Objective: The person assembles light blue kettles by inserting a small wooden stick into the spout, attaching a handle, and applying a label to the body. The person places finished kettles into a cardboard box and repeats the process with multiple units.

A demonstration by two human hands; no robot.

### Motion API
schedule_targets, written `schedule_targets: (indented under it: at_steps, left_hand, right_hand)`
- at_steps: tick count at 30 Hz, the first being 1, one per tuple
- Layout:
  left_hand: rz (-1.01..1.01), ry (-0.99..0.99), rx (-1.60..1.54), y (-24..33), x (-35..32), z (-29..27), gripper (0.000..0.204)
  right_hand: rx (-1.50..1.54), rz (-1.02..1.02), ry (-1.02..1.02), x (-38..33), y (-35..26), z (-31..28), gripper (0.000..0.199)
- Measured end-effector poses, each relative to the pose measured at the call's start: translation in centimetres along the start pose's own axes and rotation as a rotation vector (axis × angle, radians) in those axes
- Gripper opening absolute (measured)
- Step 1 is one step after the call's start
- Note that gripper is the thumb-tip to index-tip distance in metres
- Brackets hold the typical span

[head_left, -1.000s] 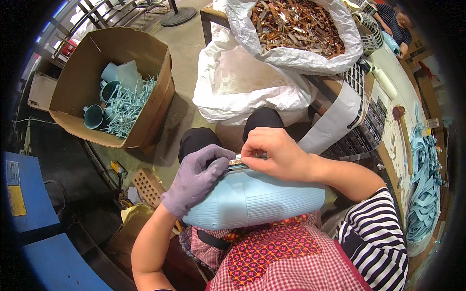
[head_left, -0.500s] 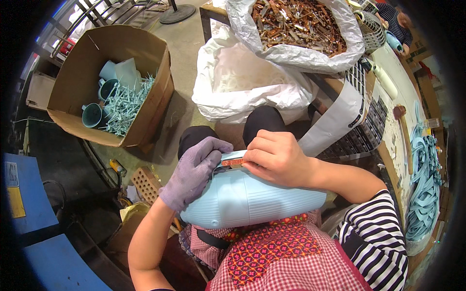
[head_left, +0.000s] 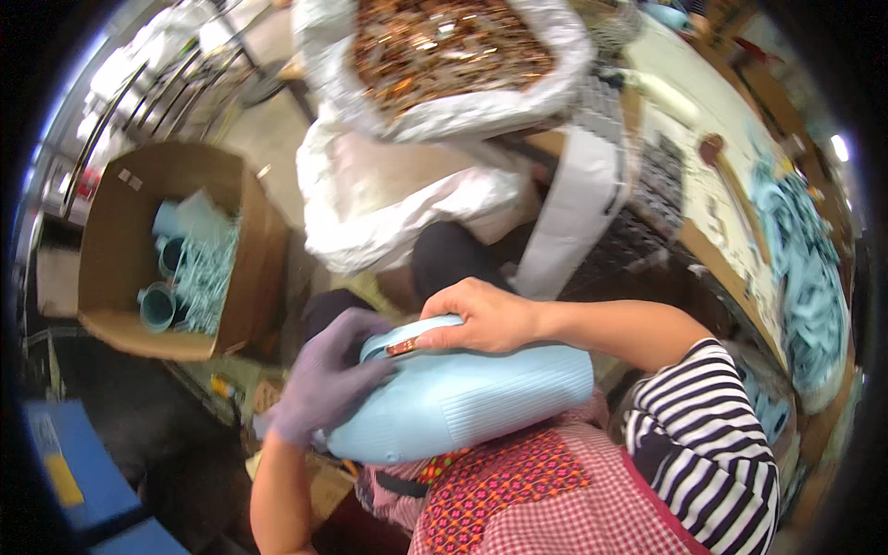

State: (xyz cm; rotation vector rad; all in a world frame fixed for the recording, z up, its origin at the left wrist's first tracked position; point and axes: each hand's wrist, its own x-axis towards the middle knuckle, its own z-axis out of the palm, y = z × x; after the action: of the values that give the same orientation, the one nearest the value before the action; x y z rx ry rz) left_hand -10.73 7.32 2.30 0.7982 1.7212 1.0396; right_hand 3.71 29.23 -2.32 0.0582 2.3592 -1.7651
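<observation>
Across my lap lies a light-blue ribbed plastic jug, on its side. A handle-like raised strip shows along its top edge. My left hand, in a purple-grey glove, closes round the jug's left end by that strip. Bare, my right hand bends over the top, its fingers closed on a small orange-brown strip at the handle. The strip's other end is free of the fingers. How far it sits inside the handle I cannot make out.
A cardboard box with blue mugs and thin blue plastic scraps stands at the left. Ahead are a white sack and a raised sack of brown pieces. On the right, a workbench carries a hammer and blue strips.
My view has turned, shifting the box and sacks. My right hand and the jug have moved left in the picture. The jug is tilted more, and the orange-brown strip stays at its handle.
</observation>
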Motion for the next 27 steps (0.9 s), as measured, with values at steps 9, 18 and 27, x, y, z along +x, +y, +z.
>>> schedule_targets:
  at_steps: [9,18,27]
  left_hand:
    - [0.427,0.286,-0.079,4.7,10.0,7.5,0.046]
    - [0.52,0.249,0.114,6.1,21.2,11.4,0.036]
    - [0.704,0.29,0.592,5.8,20.9,11.0,0.029]
  right_hand:
    - [-0.183,0.109,0.689,-14.0,2.6,-18.1,0.026]
    - [-1.083,0.887,1.161,-27.3,10.3,-39.0,0.066]
    - [-0.261,0.109,0.647,-15.2,0.8,-24.6,0.061]
